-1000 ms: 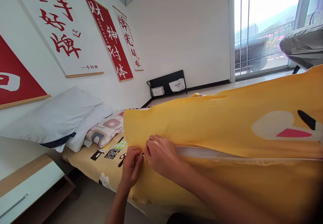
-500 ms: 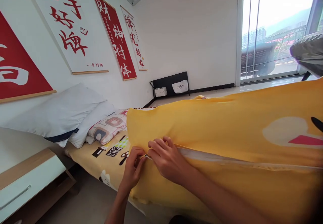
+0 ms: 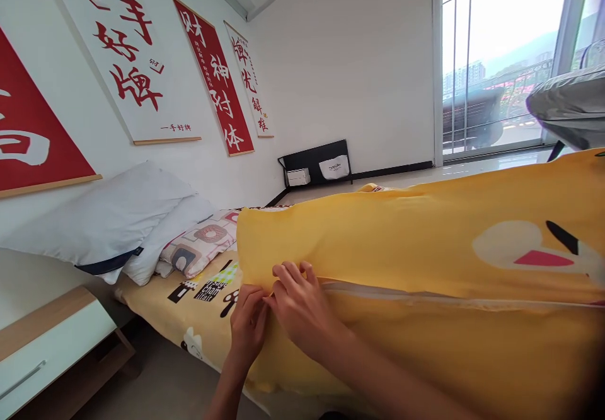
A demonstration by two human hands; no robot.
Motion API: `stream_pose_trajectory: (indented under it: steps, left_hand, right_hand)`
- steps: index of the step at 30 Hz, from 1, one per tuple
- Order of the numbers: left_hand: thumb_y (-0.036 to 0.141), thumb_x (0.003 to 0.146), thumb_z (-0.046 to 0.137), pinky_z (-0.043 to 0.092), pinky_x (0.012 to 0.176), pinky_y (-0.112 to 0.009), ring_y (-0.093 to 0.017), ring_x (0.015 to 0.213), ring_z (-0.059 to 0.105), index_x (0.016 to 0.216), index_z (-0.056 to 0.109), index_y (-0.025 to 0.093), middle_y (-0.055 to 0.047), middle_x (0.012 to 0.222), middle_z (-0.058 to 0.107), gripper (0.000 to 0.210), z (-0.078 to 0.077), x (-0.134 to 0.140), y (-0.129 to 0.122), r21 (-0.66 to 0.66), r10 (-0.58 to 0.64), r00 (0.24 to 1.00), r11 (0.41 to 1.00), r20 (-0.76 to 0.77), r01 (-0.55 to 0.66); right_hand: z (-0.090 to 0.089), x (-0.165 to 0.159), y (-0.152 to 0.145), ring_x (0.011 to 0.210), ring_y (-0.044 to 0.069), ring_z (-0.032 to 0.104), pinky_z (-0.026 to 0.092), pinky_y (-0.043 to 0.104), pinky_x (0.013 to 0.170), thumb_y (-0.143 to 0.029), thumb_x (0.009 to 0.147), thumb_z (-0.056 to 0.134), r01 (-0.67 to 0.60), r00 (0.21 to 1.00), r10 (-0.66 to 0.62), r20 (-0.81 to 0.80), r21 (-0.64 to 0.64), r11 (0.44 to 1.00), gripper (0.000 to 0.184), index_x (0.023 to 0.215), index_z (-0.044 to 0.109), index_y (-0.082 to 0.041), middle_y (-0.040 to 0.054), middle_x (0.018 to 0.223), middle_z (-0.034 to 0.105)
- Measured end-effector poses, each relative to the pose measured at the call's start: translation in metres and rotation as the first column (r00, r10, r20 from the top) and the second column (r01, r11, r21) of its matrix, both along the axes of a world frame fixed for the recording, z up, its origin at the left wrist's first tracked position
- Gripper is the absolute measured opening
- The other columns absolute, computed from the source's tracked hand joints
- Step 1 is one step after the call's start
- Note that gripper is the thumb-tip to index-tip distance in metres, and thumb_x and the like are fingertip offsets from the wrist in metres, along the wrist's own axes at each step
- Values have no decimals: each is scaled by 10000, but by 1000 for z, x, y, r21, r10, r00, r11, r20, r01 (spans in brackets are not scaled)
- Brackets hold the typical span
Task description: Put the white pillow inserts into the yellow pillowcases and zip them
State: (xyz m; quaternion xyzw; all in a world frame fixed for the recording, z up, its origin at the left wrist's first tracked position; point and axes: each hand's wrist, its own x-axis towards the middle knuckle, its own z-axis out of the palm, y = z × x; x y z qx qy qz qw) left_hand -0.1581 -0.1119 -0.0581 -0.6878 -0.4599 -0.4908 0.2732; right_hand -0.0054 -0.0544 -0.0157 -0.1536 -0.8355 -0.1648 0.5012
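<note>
A large yellow duvet cover (image 3: 378, 231) with cartoon prints lies across the bed in front of me. A long slit (image 3: 401, 294) with pale lining runs along it from near my hands towards the right edge. My left hand (image 3: 248, 320) pinches the cover at the slit's left end, fingers curled. Right beside it, my right hand (image 3: 302, 309) is closed on the fabric edge at the same spot, thumb and fingertips nearly touching the left hand's. The small part between the fingertips is hidden.
White pillows (image 3: 137, 218) and a patterned pillow (image 3: 203, 243) rest at the bed's head on a printed sheet (image 3: 189, 306). A nightstand (image 3: 57, 350) stands left. Further off are a black rack (image 3: 312, 161), a glass door (image 3: 501, 60) and a grey covered seat (image 3: 567, 108).
Both fingertips have drawn closer together at the slit's end, covering the bit of edge that showed between them. The view has shifted slightly.
</note>
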Motion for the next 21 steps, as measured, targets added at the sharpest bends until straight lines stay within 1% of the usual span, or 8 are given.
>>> stream_pose_trajectory:
  steps: [2,4,7,9,12,14,17,21]
  left_hand:
    - [31,863,490,482,718,-197,-110,825,537,930,542,179,-28,876,550,170,-1,0,0,20,8,1000,1000,-5,-8]
    - [30,860,498,484,718,-196,-110,824,542,929,546,179,-28,875,556,171,-1,0,0,39,19,1000,999,-17,-19]
    - [42,860,512,491,718,-194,-111,823,554,939,561,183,-28,871,566,169,0,-2,0,35,25,999,999,-34,-24]
    - [58,865,516,498,707,-189,-110,817,565,933,565,186,-26,867,573,153,3,-3,1,-2,18,1000,1000,-20,-18]
    - [75,877,513,503,696,-184,-107,803,577,921,563,190,-22,854,585,133,7,-5,3,-56,13,1000,998,-20,-14]
    - [69,881,507,501,706,-186,-105,799,577,918,565,190,-21,846,586,139,10,-5,4,-56,26,997,998,-71,-30]
    - [43,878,503,499,722,-204,-110,793,564,924,565,181,-31,836,578,158,11,-5,7,24,70,981,998,-179,-66]
    - [2,837,551,501,728,-252,-131,796,551,950,562,159,-51,831,582,193,3,-5,13,127,135,951,987,-280,-103]
  right_hand:
    - [0,-3,-1,887,200,480,308,377,835,-240,894,562,18,999,-15,41,-73,997,188,733,601,-153,72,906,586]
    - [1,-6,-3,874,194,482,309,368,821,-222,875,572,23,996,-9,90,-157,987,141,758,607,-150,71,905,582]
    - [3,-8,-6,892,187,487,311,355,812,-172,838,572,24,991,18,136,-304,952,54,812,615,-152,70,941,581]
    - [4,-9,-7,897,190,486,309,359,816,-137,808,565,56,989,0,149,-375,925,59,824,620,-152,71,948,580]
    - [3,-11,-9,916,205,480,298,380,855,-109,758,560,110,984,-42,170,-414,904,129,860,632,-140,84,962,578]
    - [2,-11,-9,945,214,474,292,384,874,-97,731,560,120,982,-46,182,-417,901,162,869,636,-133,94,979,575]
    - [0,-11,-7,999,221,462,296,376,878,-86,726,556,119,984,-44,174,-444,888,156,852,635,-134,104,1038,573]
    - [0,-7,-3,1104,227,438,290,391,923,-106,775,542,104,993,-55,106,-541,835,117,826,641,-141,111,1168,560]
